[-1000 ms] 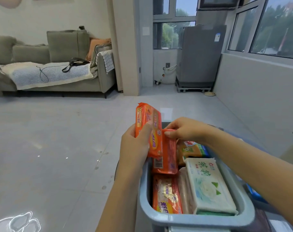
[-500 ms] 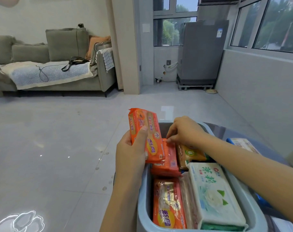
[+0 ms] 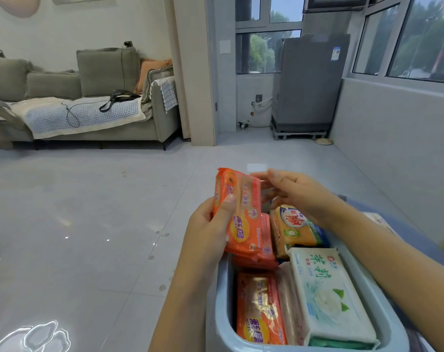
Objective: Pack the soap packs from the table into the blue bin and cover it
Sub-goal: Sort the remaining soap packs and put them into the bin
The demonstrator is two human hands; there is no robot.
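Observation:
The blue bin [image 3: 222,303] stands at the bottom right. My left hand [image 3: 208,237] grips an orange soap pack [image 3: 241,212], held upright over the bin's far left corner. My right hand [image 3: 294,191] hovers just right of the pack's top with its fingers stretched toward it; whether they touch is blurred. Inside the bin lie another orange pack [image 3: 265,247], a yellow pack [image 3: 294,229], a gold-and-orange pack [image 3: 260,308] and a white pack with a flower print [image 3: 327,295].
One more pale soap pack [image 3: 380,222] lies on the table right of the bin, partly hidden by my right forearm. Beyond the bin are a tiled floor [image 3: 89,224], a grey sofa [image 3: 89,102] at the far left and a grey appliance [image 3: 307,85] by the window.
My right hand has left the orange pack it was pushing down into the bin and risen to the top of the pack in my left hand. The left hand has barely moved.

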